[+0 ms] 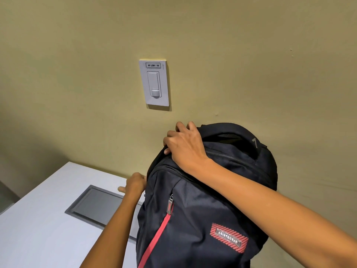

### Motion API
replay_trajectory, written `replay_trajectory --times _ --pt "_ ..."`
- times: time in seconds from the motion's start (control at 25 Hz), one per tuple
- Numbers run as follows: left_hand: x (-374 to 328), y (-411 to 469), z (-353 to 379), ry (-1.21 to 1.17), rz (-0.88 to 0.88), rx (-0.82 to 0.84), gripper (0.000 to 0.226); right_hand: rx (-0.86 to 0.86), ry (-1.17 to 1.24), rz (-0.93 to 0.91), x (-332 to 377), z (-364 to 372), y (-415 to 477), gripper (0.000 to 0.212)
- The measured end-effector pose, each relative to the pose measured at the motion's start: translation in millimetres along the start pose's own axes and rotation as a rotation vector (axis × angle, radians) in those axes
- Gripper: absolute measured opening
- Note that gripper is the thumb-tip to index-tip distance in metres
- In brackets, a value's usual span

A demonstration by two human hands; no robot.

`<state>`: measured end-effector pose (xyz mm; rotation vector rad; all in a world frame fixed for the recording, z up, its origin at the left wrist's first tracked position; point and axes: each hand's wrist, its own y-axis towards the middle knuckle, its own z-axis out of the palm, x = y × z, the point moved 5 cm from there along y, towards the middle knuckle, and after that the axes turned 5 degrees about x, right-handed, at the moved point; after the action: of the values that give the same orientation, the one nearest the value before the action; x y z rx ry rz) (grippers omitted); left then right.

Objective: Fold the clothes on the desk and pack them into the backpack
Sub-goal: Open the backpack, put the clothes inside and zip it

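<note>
Right forearm [280, 209] crosses the lower right toward the backpack [202, 213], which stands upright at lower centre on the counter [38, 219] against the wall [77, 74]. Right hand [185, 146] curls over its top edge. Left hand [135, 183] touches its side, its grip hidden. The soft fabric will probably sag, so the top rim looks the best place to hold it.

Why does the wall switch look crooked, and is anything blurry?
Head view: the wide-angle lens likely skews the wall switch; soft warm light throws a shadow to its right; the backpack and right hand are sharp, the left hand slightly soft; no glare.
</note>
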<state>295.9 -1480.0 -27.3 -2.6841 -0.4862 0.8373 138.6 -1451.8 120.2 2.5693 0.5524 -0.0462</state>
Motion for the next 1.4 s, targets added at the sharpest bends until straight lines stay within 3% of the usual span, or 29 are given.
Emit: replay_trajectory --times 0.2,0.32,0.4,0.48,0.52,0.56,0.64,0.72,0.84,0.96,1.08,1.28,1.4 --pt "19.0 10.4 32.9 0.065 -0.038 -0.008 0.032 0.028 -0.064 -0.063 1.4 0.7 -2.1 0.029" --pt "25.1 15.2 29.7 -0.027 0.025 -0.070 0.031 -0.081 -0.068 -0.084 -8.3 -25.2 -13.3 0.022" --pt "31.5 -2.8 25.2 -0.306 0.167 -0.206 0.023 -0.190 -0.078 0.022 -24.6 -52.8 -35.6 0.024" --pt "37.1 -52.2 22.3 -0.590 0.295 -0.484 0.031 -0.228 -0.166 0.205 -50.7 -67.5 -62.1 0.028" --pt "32.7 -86.4 23.1 -0.625 0.380 -0.612 0.039 -0.216 -0.193 0.303 -63.1 -70.1 -73.3 0.030" --pt "21.1 -120.1 28.5 -0.592 0.502 -0.663 0.047 -0.196 -0.196 0.372 -72.5 -69.5 -81.3 0.031" --pt "-9.4 -168.7 58.0 -0.402 0.802 -0.546 0.067 -0.175 -0.094 0.406 -82.4 -69.1 -84.5 0.025" --pt "-29.0 -178.6 90.9 -0.144 0.941 -0.470 0.076 -0.177 0.030 0.410 -84.4 -74.7 -74.1 0.024" --pt "-43.0 -156.5 108.7 0.004 0.811 -0.544 0.071 -0.258 0.118 0.421 -84.8 -86.9 -57.5 0.025" --pt "-57.8 -138.4 107.3 -0.069 0.710 -0.624 0.069 -0.373 0.136 0.310 -64.8 -96.4 -36.7 0.023" --pt "-65.4 -127.7 102.6 -0.181 0.632 -0.672 0.068 -0.373 0.121 0.220 -50.6 -90.9 -13.7 0.023" --pt "-60.1 -126.4 100.4 -0.155 0.649 -0.692 0.069 -0.214 0.100 0.267 -54.4 -66.4 -16.7 0.036" --pt "-55.5 -138.8 93.0 -0.158 0.689 -0.661 0.064 -0.333 0.048 0.184 -36.8 -80.4 -30.2 0.044"
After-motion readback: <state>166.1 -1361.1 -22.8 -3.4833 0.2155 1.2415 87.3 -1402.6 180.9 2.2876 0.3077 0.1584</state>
